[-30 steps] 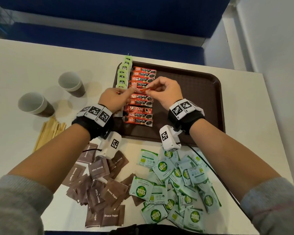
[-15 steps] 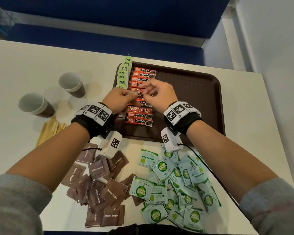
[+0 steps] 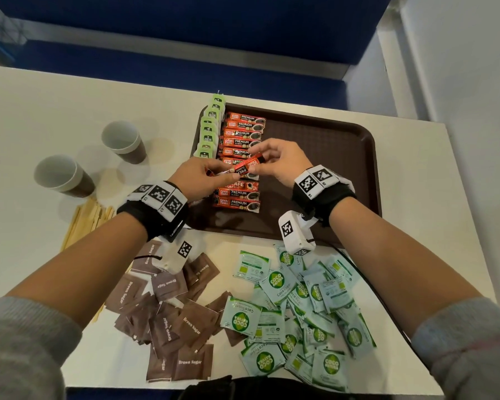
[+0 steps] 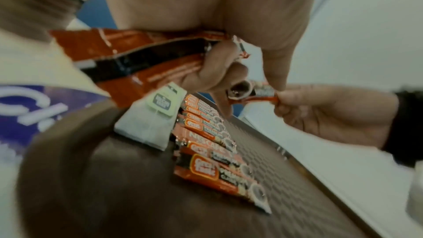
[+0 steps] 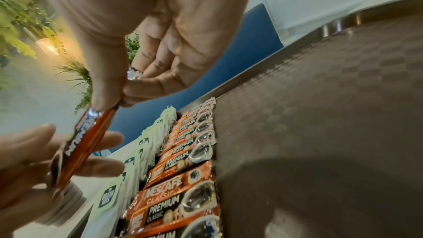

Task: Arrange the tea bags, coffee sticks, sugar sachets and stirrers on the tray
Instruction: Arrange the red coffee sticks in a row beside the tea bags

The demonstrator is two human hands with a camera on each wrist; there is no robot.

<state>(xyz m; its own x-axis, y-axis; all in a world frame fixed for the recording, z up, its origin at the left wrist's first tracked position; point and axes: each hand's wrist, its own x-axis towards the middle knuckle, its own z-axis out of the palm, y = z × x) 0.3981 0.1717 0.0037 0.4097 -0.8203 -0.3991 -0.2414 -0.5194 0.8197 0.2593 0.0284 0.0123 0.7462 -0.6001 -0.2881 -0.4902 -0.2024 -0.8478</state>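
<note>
Both hands hold one red coffee stick (image 3: 244,166) tilted just above the column of coffee sticks (image 3: 241,140) on the left side of the brown tray (image 3: 324,174). My left hand (image 3: 211,176) pinches its near end, and in the left wrist view this hand also grips more coffee sticks (image 4: 142,55) in its palm. My right hand (image 3: 272,160) pinches the far end between thumb and forefinger (image 5: 103,95). A row of green-tagged tea bags (image 3: 210,131) lines the tray's left edge.
Two paper cups (image 3: 123,141) (image 3: 61,176) and a bundle of wooden stirrers (image 3: 84,223) lie left of the tray. Brown sugar sachets (image 3: 168,310) and green coco sugar sachets (image 3: 300,307) are heaped near the front edge. A white wall stands at the right.
Half a second ago both hands were low on the column of sticks. They have since lifted a little, with a single stick stretched between them.
</note>
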